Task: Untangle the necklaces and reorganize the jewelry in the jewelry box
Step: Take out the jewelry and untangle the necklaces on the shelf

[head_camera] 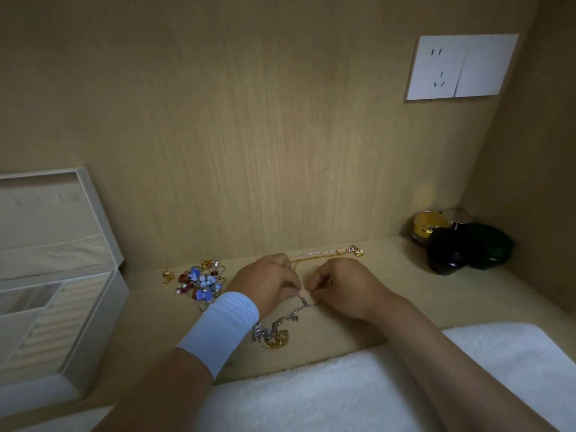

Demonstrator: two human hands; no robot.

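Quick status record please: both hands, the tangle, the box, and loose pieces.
left hand: pinches silver chain
right hand: pinches the same chain, close beside the left
tangle: silver and gold, knotted, lying just nearer the person than the hands
box: open, far left
pile: colourful small pieces, between box and left hand
necklace: stretched out behind the hands

The left forearm [168, 388] and right forearm [436, 347] are reaching forward and converging. The left hand [265, 283], its wrist wearing a white elastic cloth wristband [219, 328], is lying knuckles-up, fingers curled, pinching a thin silver chain [299, 308]. The right hand [339, 285], likewise curled, is pinching the same chain just beside it.
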